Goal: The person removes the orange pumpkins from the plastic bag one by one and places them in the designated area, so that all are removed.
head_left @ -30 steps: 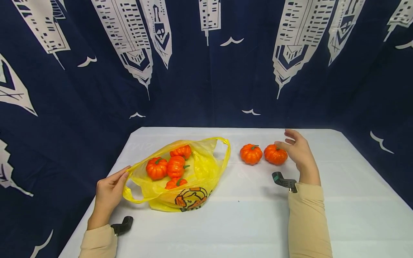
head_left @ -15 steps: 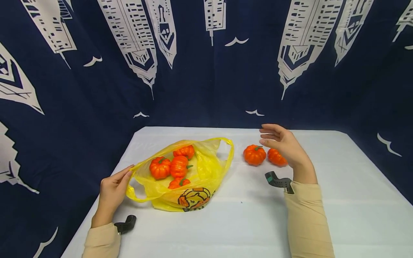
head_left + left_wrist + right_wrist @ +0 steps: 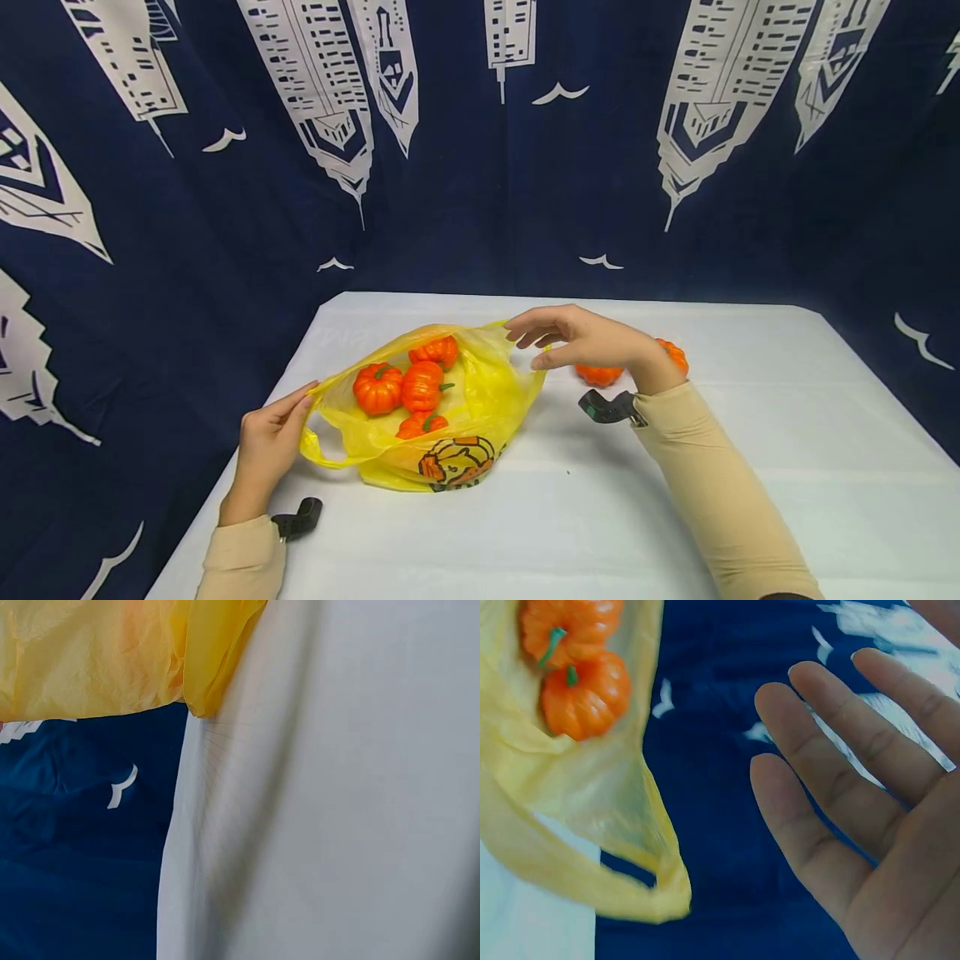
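A yellow plastic carrier bag (image 3: 487, 392) with a printed cartoon lies on the table, its mouth facing up. Several small orange pumpkins (image 3: 378, 389) with green stems are inside. My left hand (image 3: 266, 442) pinches the bag's left edge beside its handle; the left wrist view shows only yellow plastic (image 3: 82, 660) and table. My right hand (image 3: 588, 337), fingers loosely extended and holding nothing, hovers by the bag's right handle, partly covering it. In the right wrist view, the handle (image 3: 630, 904) appears apart from the fingers (image 3: 787, 817). Behind the right hand sit two more pumpkins (image 3: 598, 376), partly hidden.
A white cloth covers the table (image 3: 525, 542). Behind it hangs a dark blue curtain (image 3: 480, 208) printed with white buildings and birds. A black wrist camera (image 3: 300, 518) sits at the left cuff, and another camera (image 3: 607, 407) at the right.
My right hand has moved left, from over the right-hand loose pumpkin to the bag's right handle. The left hand still holds the bag's edge. The head view has shifted slightly.
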Motion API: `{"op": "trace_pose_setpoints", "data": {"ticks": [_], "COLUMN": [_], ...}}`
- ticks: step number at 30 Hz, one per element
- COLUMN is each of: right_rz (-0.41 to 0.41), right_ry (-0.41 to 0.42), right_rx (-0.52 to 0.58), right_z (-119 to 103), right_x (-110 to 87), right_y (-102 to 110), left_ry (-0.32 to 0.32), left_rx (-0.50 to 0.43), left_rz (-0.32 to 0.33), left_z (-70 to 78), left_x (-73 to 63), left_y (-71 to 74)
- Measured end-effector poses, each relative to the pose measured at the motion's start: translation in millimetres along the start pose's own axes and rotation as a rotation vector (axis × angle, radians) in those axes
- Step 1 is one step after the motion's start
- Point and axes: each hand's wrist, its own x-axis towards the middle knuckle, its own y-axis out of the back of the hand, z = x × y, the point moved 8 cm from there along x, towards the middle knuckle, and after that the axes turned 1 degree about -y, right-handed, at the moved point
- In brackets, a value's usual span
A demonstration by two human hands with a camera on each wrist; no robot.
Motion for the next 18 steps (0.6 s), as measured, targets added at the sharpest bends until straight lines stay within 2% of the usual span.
{"op": "trace_pose_setpoints", "data": {"ticks": [4,10,14,18], "right_rz": [-0.142,-0.294,-0.355,-0.372], "right_ry": [0.031,-0.018,-0.048,-0.049], "right_rx": [-0.021,-0.032,-0.05,-0.051], "right_z": [-7,-1,3,6], "right_x": [21.6,53.3,73.0,89.5], "right_y": [-14,-30,-39,-47], "left_ry": [0.013,0.034,0.037,0.034], "left_rx": [0.0,0.008,0.013,0.007], "left_rz": [-0.002,-0.011,-0.016,-0.016], "left_z": [-0.4,-3.3,-5.0,-4.8], "left_x": [-0.5,-1.3,-1.3,-0.8], "left_y": [-0.5,-1.0,-1.1,-1.7]}}
